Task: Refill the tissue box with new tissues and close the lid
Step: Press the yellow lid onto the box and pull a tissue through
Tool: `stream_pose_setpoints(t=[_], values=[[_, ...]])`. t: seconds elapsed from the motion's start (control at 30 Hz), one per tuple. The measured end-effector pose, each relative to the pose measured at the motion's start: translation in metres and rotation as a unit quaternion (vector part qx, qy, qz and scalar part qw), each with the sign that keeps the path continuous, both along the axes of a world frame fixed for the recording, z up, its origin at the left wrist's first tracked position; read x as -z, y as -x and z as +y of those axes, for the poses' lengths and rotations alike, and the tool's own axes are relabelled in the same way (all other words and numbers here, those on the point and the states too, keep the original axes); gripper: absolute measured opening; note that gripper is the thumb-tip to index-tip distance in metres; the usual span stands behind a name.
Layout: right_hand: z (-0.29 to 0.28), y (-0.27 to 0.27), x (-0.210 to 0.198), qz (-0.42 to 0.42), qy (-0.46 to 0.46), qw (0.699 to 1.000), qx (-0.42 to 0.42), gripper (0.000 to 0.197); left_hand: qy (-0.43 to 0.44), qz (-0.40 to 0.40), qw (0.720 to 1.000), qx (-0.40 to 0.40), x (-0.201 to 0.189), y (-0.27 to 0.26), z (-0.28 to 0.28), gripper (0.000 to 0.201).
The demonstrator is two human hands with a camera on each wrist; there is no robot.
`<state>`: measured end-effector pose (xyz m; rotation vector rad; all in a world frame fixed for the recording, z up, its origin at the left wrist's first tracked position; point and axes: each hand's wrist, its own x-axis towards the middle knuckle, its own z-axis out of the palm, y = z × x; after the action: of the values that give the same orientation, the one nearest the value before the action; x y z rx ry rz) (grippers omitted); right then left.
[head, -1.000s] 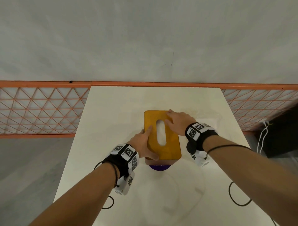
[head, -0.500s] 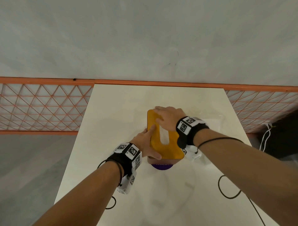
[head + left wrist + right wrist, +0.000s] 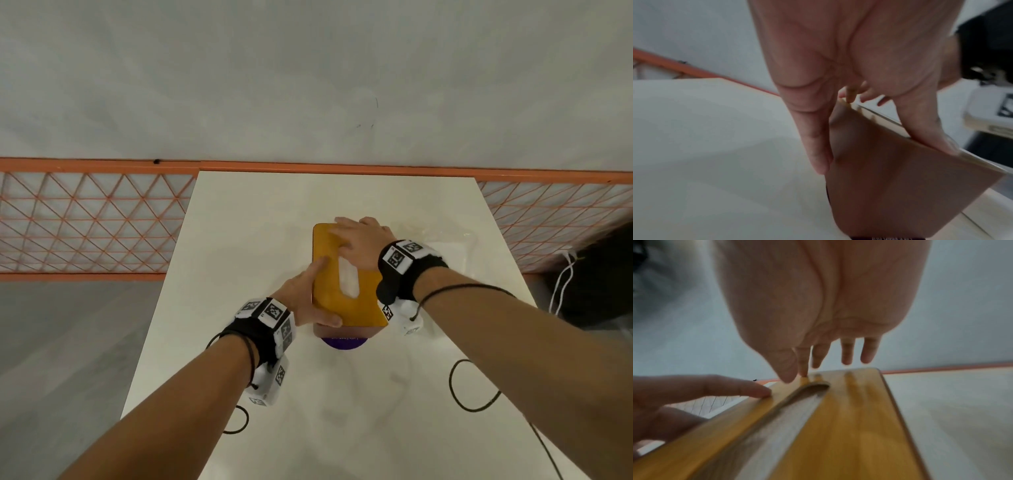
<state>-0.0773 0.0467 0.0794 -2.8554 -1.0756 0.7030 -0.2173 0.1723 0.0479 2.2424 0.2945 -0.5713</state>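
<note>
A tissue box with a brown body and a yellow wooden lid stands in the middle of the white table. White tissues show through the lid's slot. My left hand grips the box's left side, with the thumb over the lid's edge and the fingers down the side wall. My right hand lies flat on the far end of the lid, its fingers straight, reaching over the far edge.
A purple object shows at the box's near end. A clear plastic wrapper lies on the table to the right. Black cables loop on the near table. An orange mesh fence runs behind, and a wall rises beyond it.
My right hand has slid from the lid's right side across to its far end. My left hand has kept its hold on the box's left side.
</note>
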Motion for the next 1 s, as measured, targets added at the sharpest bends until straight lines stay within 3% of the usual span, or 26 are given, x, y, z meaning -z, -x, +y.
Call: stream_pose_setpoints(t=[0.07,0.17,0.33,0.83,1.0], values=[[-0.026,0.008,0.01,0.02,-0.067,0.994,0.081,0.056,0.042,-0.034,0.998,-0.033,0.007,0.009,0.004,0.109],[-0.058,0.027,0.025,0.116,-0.181,0.963,0.165,0.06,0.091,-0.07,0.991,-0.074,0.014,0.018,0.008,0.091],[-0.071,0.048,0.036,0.159,-0.256,0.926,0.226,0.061,0.124,-0.053,0.989,-0.067,0.021,0.023,0.007,0.08],[-0.07,0.057,0.034,0.161,-0.259,0.921,0.244,0.063,0.141,-0.04,0.986,-0.075,0.021,0.028,0.007,0.079],[-0.072,0.059,0.031,0.164,-0.254,0.923,0.239,0.063,0.111,-0.032,0.991,-0.064,0.022,0.028,0.005,0.08]])
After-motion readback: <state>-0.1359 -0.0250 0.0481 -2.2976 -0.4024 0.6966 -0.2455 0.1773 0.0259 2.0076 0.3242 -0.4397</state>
